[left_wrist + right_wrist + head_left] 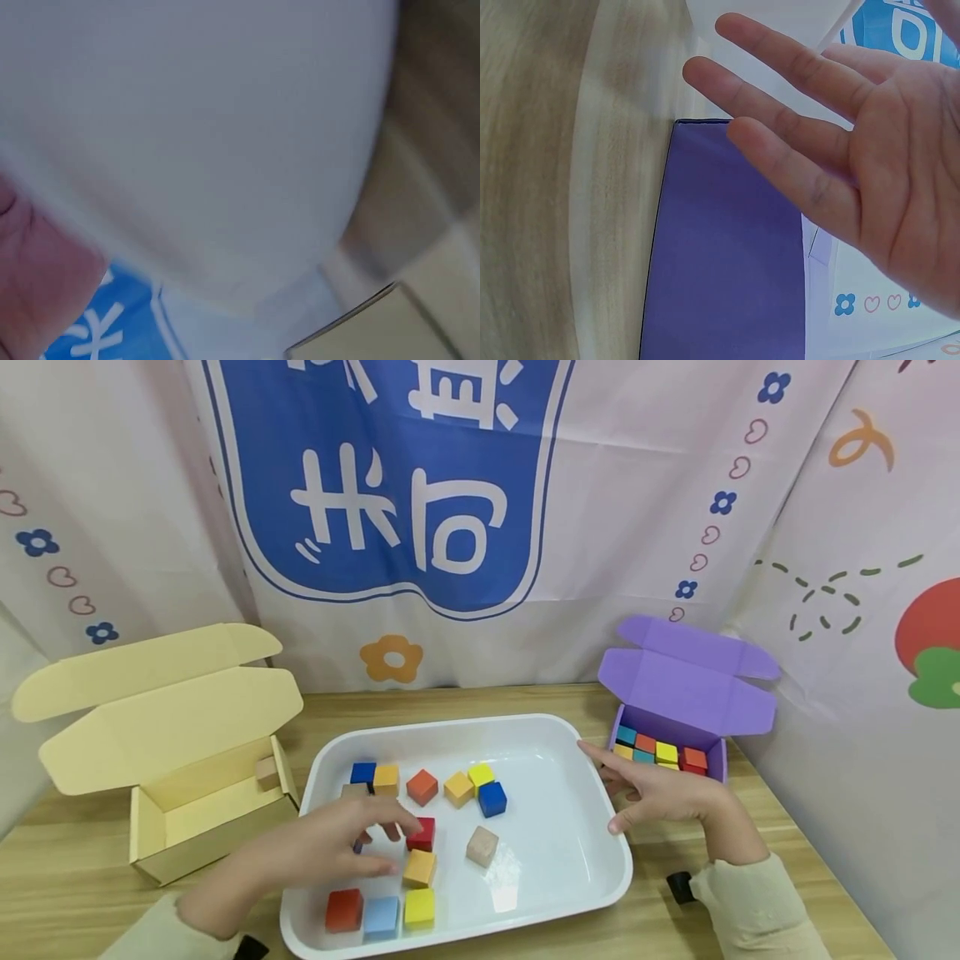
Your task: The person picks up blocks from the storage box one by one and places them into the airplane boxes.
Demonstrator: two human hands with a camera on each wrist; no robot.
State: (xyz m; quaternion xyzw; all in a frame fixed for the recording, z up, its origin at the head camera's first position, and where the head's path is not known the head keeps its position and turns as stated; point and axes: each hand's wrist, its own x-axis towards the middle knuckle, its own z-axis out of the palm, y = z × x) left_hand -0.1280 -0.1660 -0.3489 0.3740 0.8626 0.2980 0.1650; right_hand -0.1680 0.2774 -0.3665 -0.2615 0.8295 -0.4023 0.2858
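Observation:
A white tray (pixel 555 860) lies across the middle of the table with loose coloured cubes in it. Over its left part is my left hand (pixel 337 839), fingers loosely bent with nothing between them, fingertips close to a red cube (pixel 422 833). An orange cube (pixel 419 868) sits just below that one, and a dark blue cube is partly hidden behind the hand. My right hand (pixel 663 789) is at the tray's right rim, its fingers (pixel 780 120) spread and holding nothing. A plain wooden cube (pixel 482 846) lies near the tray's middle.
An open yellow box (pixel 217 810) with a wooden cube inside stands left of the tray. At the right is an open purple box (pixel 716 760) holding several coloured cubes. A printed curtain (pixel 645 460) hangs behind the table (pixel 45 868).

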